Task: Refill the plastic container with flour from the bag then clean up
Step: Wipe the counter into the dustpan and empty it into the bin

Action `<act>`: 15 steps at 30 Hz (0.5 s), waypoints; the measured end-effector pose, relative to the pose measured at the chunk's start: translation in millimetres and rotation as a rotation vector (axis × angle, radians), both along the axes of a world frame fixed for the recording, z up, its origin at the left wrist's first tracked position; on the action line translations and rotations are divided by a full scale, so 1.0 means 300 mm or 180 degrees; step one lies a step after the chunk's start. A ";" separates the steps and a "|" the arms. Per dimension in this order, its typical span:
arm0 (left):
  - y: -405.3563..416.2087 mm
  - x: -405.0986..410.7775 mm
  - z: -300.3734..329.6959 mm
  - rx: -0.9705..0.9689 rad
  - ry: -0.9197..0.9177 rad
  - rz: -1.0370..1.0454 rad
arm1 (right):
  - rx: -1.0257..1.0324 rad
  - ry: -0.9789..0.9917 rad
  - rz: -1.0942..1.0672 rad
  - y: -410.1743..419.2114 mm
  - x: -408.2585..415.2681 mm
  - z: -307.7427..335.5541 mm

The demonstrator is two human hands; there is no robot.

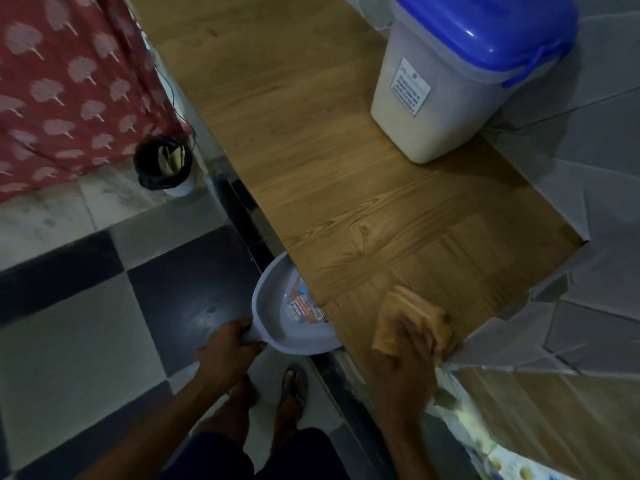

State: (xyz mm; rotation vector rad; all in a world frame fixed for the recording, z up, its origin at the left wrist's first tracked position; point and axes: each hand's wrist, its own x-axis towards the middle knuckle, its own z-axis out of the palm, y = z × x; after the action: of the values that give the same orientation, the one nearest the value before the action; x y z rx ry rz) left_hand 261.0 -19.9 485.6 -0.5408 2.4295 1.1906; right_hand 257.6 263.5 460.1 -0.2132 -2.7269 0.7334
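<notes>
The plastic container, translucent with a blue lid shut on top and pale flour showing inside, stands at the back right of the wooden counter. My right hand presses a folded tan cloth flat on the counter near its front edge. My left hand grips the handle of a grey dustpan, held just below the counter's edge with a label visible inside it. No flour bag shows in view.
A grey tiled wall borders the counter on the right. A small bin with a black liner stands on the checkered floor beside red patterned fabric. My feet in sandals are below the dustpan.
</notes>
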 end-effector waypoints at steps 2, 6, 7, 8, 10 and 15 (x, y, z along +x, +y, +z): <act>0.008 0.006 0.002 0.0058 0.0005 0.0046 | -0.0099 -0.0134 0.0026 -0.028 0.051 -0.031; 0.005 0.012 0.008 0.0061 -0.0030 0.0066 | 0.0019 -0.0175 0.0466 -0.246 -0.019 -0.039; 0.005 0.011 0.014 0.0049 -0.0061 0.0062 | -0.0135 -0.0188 0.0498 -0.300 -0.065 -0.023; 0.002 0.010 0.018 0.0032 -0.0085 0.0055 | -0.0324 -0.0248 0.0550 -0.347 -0.113 -0.010; -0.006 0.003 0.012 0.0017 -0.0140 0.0081 | -0.1047 -0.0533 0.0666 -0.411 -0.198 0.026; -0.001 -0.009 0.025 -0.0021 -0.0116 0.0112 | -0.0949 0.0094 0.0616 -0.326 -0.205 0.110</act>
State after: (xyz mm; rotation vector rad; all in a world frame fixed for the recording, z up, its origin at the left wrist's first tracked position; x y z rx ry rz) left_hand 258.3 -20.1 493.1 -0.6046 2.4035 1.1768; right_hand 196.0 165.6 493.3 -0.0020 -2.6242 1.1878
